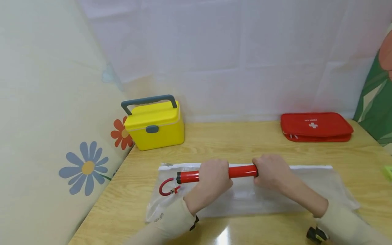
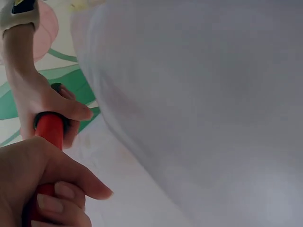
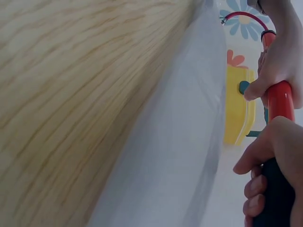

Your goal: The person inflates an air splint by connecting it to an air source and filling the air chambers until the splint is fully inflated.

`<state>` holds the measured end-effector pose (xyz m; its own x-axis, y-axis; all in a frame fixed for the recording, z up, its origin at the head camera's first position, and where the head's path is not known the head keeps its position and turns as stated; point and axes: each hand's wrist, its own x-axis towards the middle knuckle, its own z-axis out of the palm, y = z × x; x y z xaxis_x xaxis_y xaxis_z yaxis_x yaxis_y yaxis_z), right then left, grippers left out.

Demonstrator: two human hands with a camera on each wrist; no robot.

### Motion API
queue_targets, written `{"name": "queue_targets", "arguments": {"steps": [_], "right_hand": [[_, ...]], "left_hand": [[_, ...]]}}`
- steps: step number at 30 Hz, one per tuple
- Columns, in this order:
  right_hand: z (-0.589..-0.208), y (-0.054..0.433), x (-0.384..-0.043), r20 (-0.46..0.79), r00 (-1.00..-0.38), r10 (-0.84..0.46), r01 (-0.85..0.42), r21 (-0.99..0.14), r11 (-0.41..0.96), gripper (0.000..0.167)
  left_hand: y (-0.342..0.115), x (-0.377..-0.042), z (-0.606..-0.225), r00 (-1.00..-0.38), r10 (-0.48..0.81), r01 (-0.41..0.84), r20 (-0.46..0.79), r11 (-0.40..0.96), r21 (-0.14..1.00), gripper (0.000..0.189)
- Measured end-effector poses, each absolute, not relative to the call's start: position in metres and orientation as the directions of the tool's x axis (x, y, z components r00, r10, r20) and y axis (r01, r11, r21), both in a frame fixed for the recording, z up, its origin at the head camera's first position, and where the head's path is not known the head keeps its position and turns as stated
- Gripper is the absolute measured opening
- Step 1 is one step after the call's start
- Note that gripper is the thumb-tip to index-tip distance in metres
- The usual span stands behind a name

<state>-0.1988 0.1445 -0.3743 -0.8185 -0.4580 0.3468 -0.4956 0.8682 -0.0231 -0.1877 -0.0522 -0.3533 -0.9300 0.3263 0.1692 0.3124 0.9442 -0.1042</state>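
Note:
A red hand pump (image 1: 243, 171) is held roughly level across the front of me, over a translucent zip bag (image 1: 245, 202) lying on the table. My left hand (image 1: 214, 177) grips its red barrel near the middle. At the pump's right end, my right hand (image 1: 272, 170) holds the black handle (image 3: 272, 196), which the right wrist view shows inside curled fingers. From the barrel's black left cap a short red hose (image 1: 162, 185) curves down to a small nozzle (image 1: 175, 190). In the left wrist view both hands are wrapped around the pump (image 2: 49, 128).
A yellow box (image 1: 159, 131) with a grey handle stands at the back left. A red first aid pouch (image 1: 315, 127) lies at the back right. White cloth (image 1: 229, 61) hangs behind the wooden table (image 1: 226, 137). Something green (image 1: 388, 173) shows at the right edge.

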Motion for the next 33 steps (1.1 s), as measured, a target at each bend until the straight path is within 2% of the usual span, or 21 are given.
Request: {"name": "queue_targets", "arguments": {"steps": [4, 9, 14, 19, 27, 33], "right_hand": [[-0.377, 0.157, -0.199, 0.407, -0.794, -0.452, -0.507, -0.033, 0.861, 0.026], [-0.376, 0.198, -0.204, 0.414, -0.810, -0.415, -0.483, -0.070, 0.873, 0.029], [-0.375, 0.225, -0.210, 0.415, -0.815, -0.404, -0.452, -0.020, 0.892, 0.029], [-0.374, 0.204, -0.205, 0.424, -0.782, -0.456, -0.500, 0.010, 0.866, 0.025], [-0.365, 0.161, -0.198, 0.399, -0.767, -0.503, -0.516, 0.082, 0.853, 0.023], [-0.368, 0.145, -0.196, 0.416, -0.749, -0.516, -0.534, 0.083, 0.842, 0.019]], "left_hand": [[-0.058, -0.193, -0.349, -0.919, 0.359, 0.347, 0.162, 0.933, -0.099, 0.025], [-0.082, -0.203, -0.338, -0.926, 0.345, 0.334, 0.151, 0.938, -0.096, 0.027], [-0.095, -0.211, -0.337, -0.932, 0.317, 0.294, 0.178, 0.945, -0.146, 0.032], [-0.086, -0.204, -0.339, -0.931, 0.333, 0.314, 0.150, 0.939, -0.138, 0.031], [-0.069, -0.187, -0.344, -0.933, 0.322, 0.311, 0.161, 0.946, -0.090, 0.028], [-0.059, -0.185, -0.344, -0.925, 0.347, 0.344, 0.156, 0.938, -0.046, 0.029]]}}
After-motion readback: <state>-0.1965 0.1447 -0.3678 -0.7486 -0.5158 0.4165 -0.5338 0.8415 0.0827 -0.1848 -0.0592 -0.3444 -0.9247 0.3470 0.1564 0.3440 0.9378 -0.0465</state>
